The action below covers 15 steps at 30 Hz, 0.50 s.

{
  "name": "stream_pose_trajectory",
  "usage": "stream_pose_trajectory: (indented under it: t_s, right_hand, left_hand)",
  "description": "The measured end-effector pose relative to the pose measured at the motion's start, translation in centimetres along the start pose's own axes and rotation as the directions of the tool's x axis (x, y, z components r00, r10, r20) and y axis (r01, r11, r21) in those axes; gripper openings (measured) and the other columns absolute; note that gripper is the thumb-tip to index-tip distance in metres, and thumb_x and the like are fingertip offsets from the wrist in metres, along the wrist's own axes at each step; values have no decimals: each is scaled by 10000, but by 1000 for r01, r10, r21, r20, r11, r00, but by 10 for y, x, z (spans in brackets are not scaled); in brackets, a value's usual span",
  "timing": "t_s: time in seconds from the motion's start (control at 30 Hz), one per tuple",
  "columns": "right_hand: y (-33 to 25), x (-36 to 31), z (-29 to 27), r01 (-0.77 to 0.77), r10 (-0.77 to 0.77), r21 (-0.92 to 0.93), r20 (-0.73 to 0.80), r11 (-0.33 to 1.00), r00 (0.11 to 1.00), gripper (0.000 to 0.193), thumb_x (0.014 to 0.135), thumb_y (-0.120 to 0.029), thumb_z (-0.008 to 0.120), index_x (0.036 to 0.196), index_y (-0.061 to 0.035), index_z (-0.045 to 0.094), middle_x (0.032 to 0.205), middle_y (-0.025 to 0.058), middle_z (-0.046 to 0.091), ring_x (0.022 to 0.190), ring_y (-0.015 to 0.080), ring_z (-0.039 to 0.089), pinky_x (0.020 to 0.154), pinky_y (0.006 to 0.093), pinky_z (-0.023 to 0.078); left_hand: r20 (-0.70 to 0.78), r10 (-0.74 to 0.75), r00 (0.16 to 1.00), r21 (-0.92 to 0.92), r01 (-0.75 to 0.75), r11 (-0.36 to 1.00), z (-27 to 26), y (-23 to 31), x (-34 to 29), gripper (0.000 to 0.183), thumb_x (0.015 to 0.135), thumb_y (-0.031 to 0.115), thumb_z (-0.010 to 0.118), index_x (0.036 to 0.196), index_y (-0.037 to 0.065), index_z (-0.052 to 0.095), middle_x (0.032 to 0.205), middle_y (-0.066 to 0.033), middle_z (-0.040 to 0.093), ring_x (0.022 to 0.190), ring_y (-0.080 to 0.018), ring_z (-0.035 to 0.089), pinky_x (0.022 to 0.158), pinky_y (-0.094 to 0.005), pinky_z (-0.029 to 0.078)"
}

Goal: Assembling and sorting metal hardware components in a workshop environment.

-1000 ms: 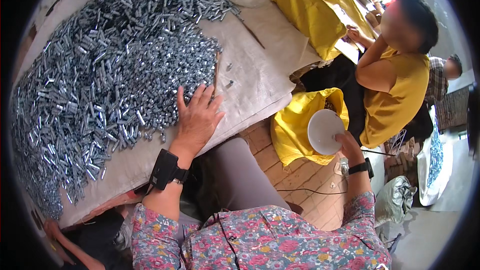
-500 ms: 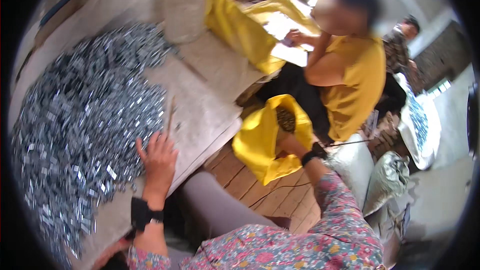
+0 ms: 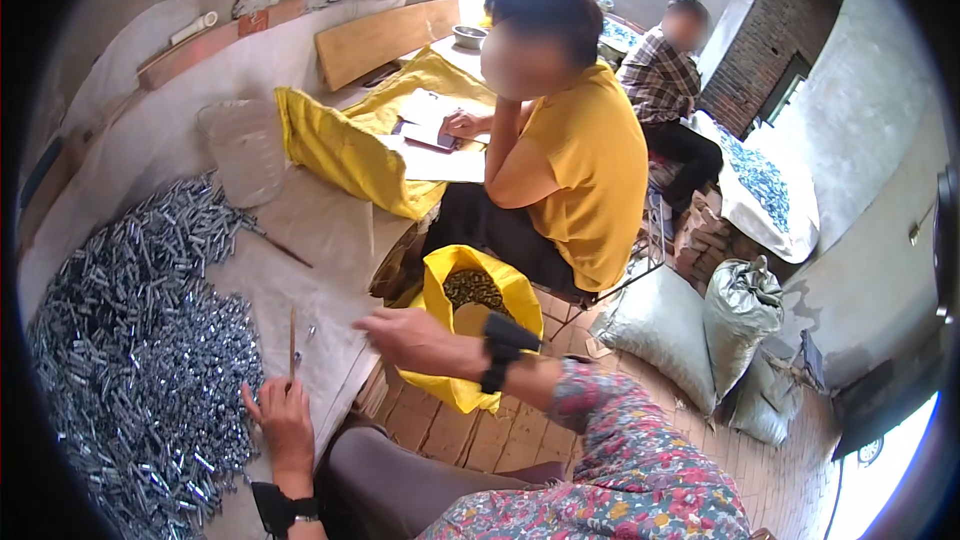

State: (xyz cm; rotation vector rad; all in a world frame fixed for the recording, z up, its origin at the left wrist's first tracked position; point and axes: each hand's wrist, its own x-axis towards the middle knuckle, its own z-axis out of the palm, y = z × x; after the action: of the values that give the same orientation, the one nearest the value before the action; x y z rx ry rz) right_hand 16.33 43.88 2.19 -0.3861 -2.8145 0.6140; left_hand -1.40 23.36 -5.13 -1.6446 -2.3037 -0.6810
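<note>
We see our left hand [image 3: 284, 423] at the inner edge of a broad pile of shiny metal pieces [image 3: 145, 370], its fingers a little apart and pointing away from us; whether any of them pinches a piece, we cannot tell. A thin stick [image 3: 292, 335] lies straight ahead of those fingertips, and two small loose pieces [image 3: 311, 330] sit just beside it on the pale cloth [image 3: 335, 290]. The pile spreads over the left of the table, shorter pieces nearest our hand and longer tubes farther out. Our right hand [image 3: 400, 336] is in the air between the table edge and an upright yellow sack [image 3: 522, 300], its wrist and forearm crossing in front of the sack; the hand is blurred, so we cannot tell whether it is closed on anything. Inside the sack we see dull metal pieces [image 3: 473, 289]. Beyond the pile stands a translucent container [image 3: 240, 155], with a second yellow sack [image 3: 345, 155] spread on the table near it. Past that, a co-worker in a yellow top [image 3: 600, 180] sits with one hand on some papers, elbow bent.
</note>
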Motion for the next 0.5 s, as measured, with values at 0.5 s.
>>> stream_pose_trajectory:
  t_s: [0.5]
  right_hand:
    - [-14, 86, 111, 126, -127, -19, -179, 992, 976, 426, 740, -6, 539, 1164, -5, 583, 1159, 157, 576, 1062, 325, 561, 890, 379, 495]
  left_hand:
    - [-332, -173, 927, 5, 186, 983, -11, -9, 3, 155, 727, 39, 667, 821, 96, 559, 823, -63, 571, 844, -256, 571, 974, -452, 423]
